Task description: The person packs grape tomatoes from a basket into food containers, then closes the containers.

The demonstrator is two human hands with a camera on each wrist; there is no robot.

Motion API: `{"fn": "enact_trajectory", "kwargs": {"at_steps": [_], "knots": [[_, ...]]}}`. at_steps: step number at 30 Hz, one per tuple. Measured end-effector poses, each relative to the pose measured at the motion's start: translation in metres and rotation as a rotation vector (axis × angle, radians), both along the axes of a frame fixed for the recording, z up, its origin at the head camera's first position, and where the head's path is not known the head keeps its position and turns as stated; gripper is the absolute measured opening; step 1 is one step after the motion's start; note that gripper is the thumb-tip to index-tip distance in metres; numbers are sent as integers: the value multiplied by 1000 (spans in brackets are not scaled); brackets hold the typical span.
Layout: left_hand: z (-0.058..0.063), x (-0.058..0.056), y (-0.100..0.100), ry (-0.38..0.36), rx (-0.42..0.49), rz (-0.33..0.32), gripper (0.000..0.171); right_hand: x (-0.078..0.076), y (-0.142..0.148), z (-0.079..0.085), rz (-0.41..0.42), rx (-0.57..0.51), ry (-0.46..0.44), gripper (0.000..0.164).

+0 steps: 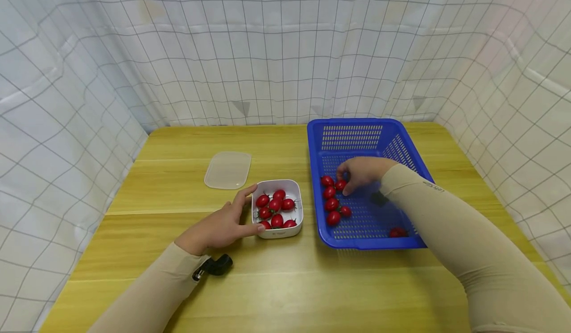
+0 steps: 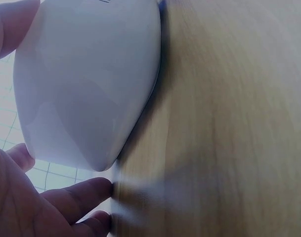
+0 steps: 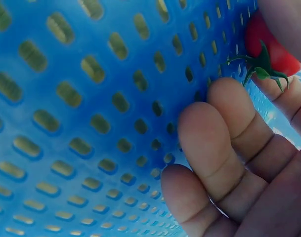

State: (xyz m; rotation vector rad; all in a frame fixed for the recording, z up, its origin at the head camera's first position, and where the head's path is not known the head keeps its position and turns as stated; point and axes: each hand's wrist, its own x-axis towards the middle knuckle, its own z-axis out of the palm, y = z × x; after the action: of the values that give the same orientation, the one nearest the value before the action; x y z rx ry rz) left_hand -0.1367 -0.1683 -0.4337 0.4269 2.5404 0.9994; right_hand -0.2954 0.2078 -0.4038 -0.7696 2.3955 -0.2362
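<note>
My left hand (image 1: 220, 228) grips the left side of a small white square container (image 1: 279, 233), thumb at the near corner and index finger at the far one. Several red cherry tomatoes (image 1: 275, 204) with green stems lie inside it. The left wrist view has the container's smooth outer wall (image 2: 91, 84) between thumb and fingers. Down in a blue perforated basket (image 1: 315, 194), my right hand (image 1: 367, 172) pinches a cherry tomato (image 3: 274, 47) between thumb and index finger, its green stem showing. The other right fingers curl close over the basket's mesh floor.
More cherry tomatoes (image 1: 331, 204) line the basket's left side, and a few red ones (image 1: 398, 232) sit at its near right. A translucent lid (image 1: 228, 170) lies flat on the wooden table (image 1: 276, 293) behind the container. Gridded white curtains (image 1: 276, 50) enclose the back and sides.
</note>
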Motion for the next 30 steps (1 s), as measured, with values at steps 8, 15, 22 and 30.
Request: {"fn": "enact_trajectory", "kwargs": {"at_steps": [8, 15, 22, 30], "knots": [[1, 1, 0, 6, -10, 2, 104, 0, 0, 1, 1, 8, 9, 23], [1, 1, 1, 7, -11, 3, 104, 0, 1, 1, 12, 6, 5, 22], [1, 1, 1, -2, 7, 5, 103, 1, 2, 0, 17, 13, 6, 21], [1, 1, 1, 0, 8, 2, 103, 1, 2, 0, 8, 20, -7, 20]]}}
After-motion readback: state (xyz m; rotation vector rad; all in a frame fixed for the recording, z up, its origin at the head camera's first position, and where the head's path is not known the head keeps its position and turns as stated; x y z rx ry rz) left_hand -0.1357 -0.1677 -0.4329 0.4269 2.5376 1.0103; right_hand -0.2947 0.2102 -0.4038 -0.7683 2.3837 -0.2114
